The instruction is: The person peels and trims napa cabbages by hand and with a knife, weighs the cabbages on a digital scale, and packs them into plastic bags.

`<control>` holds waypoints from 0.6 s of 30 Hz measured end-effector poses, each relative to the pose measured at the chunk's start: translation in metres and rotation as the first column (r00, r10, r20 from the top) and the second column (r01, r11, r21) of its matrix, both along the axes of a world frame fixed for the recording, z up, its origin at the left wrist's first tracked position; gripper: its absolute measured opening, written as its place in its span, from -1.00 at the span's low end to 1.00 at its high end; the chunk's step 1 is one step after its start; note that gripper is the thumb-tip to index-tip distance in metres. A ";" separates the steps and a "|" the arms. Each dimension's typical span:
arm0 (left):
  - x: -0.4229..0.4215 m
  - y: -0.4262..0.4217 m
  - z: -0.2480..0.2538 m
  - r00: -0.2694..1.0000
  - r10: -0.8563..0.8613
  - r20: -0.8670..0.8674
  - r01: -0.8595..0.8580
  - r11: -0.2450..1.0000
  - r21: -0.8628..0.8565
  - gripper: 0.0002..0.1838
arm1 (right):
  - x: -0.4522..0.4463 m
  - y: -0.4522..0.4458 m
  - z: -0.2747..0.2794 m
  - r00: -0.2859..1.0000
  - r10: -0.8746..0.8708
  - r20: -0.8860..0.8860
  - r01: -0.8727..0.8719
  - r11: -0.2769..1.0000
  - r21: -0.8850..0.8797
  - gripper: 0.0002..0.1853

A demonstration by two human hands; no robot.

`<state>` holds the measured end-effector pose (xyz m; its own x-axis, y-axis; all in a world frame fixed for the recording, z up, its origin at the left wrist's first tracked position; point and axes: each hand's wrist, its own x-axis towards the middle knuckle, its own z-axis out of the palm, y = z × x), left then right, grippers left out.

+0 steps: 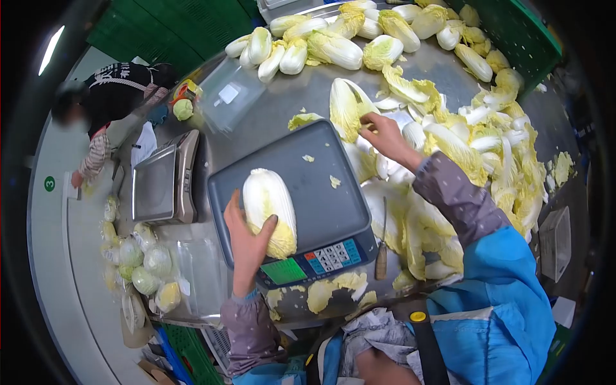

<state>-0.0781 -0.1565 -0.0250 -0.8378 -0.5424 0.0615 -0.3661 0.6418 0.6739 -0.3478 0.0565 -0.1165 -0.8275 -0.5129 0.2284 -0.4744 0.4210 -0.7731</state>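
A trimmed napa cabbage [268, 202] lies on the grey pan of a digital scale [327, 170], its white base pointing away from me. My left hand [249, 234] is wrapped around its near left side, thumb across the top. Over the far right corner of the pan, my right hand [388, 136] has its fingers bent together at the edge of a loose cabbage leaf [345, 110]. Small leaf scraps are scattered on the pan. A green display [283, 271] and a keypad [333, 256] face me on the scale's front.
Loose leaves [500, 141] are heaped at right, beside a wooden-handled knife [381, 260]. Whole napa cabbages [333, 50] line the back near a green crate [520, 32]. A second scale [157, 183], wrapped vegetables [144, 256] and plastic bags [234, 90] lie left; a co-worker [115, 96] bends there.
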 end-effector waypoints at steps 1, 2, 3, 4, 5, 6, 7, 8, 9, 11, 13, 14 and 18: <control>-0.001 0.004 0.007 0.998 0.054 -0.029 -0.052 0.996 0.071 -0.16 | -0.016 -0.015 -0.007 0.999 -0.031 -0.024 0.034 0.991 0.133 -0.60; -0.001 0.006 0.013 0.993 0.107 -0.055 -0.099 0.985 0.140 -0.17 | -0.029 -0.033 -0.011 0.997 -0.061 -0.052 0.072 0.963 0.260 -0.54; 0.000 0.009 0.017 0.987 0.150 -0.052 -0.143 0.983 0.114 -0.22 | -0.041 -0.048 -0.014 0.996 -0.087 -0.020 0.088 0.935 0.344 -0.35; 0.001 0.008 0.018 0.987 0.149 -0.058 -0.142 0.984 0.103 -0.22 | -0.047 -0.062 -0.021 0.996 -0.087 -0.024 0.090 0.939 0.333 -0.35; 0.003 0.008 0.019 0.980 0.169 -0.102 -0.155 0.980 0.127 -0.25 | -0.053 -0.074 -0.027 0.983 -0.182 0.005 0.164 0.898 0.409 -0.23; 0.004 0.009 0.020 0.972 0.188 -0.144 -0.165 0.974 0.153 -0.29 | -0.057 -0.081 -0.028 0.960 -0.278 0.028 0.230 0.843 0.486 -0.10; 0.005 0.012 0.023 0.958 0.201 -0.205 -0.162 0.968 0.191 -0.36 | -0.059 -0.082 -0.029 0.957 -0.273 0.103 0.182 0.836 0.518 0.05; 0.005 0.014 0.025 0.958 0.200 -0.207 -0.162 0.969 0.188 -0.36 | -0.063 -0.079 -0.031 0.957 -0.273 0.103 0.183 0.837 0.515 0.05; 0.006 0.016 0.026 0.944 0.196 -0.265 -0.127 0.958 0.256 -0.38 | -0.067 -0.070 -0.032 0.944 -0.265 0.196 0.170 0.900 0.400 -0.05; 0.003 0.022 0.031 0.924 0.196 -0.328 -0.085 0.943 0.323 -0.40 | -0.072 -0.051 -0.026 0.929 -0.245 0.278 0.166 0.946 0.278 -0.15; -0.003 0.035 0.037 0.894 0.163 -0.418 0.052 0.888 0.457 -0.43 | -0.070 -0.020 -0.002 0.785 0.009 0.620 0.126 0.977 -0.174 -0.27; -0.008 0.044 0.038 0.893 0.161 -0.421 0.060 0.883 0.465 -0.43 | -0.067 -0.001 0.008 0.677 0.184 0.712 0.161 0.907 -0.388 -0.32; -0.041 0.075 0.042 0.900 0.032 -0.434 0.264 0.753 0.603 -0.33 | -0.001 0.084 0.054 0.354 0.516 0.780 0.379 0.683 -0.625 -0.40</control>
<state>-0.1188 -0.0812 0.0169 -0.8764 -0.4754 0.0777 0.0730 0.0283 0.9969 -0.3492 0.1403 -0.0623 -0.6830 -0.6594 -0.3142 0.6524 -0.3573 -0.6684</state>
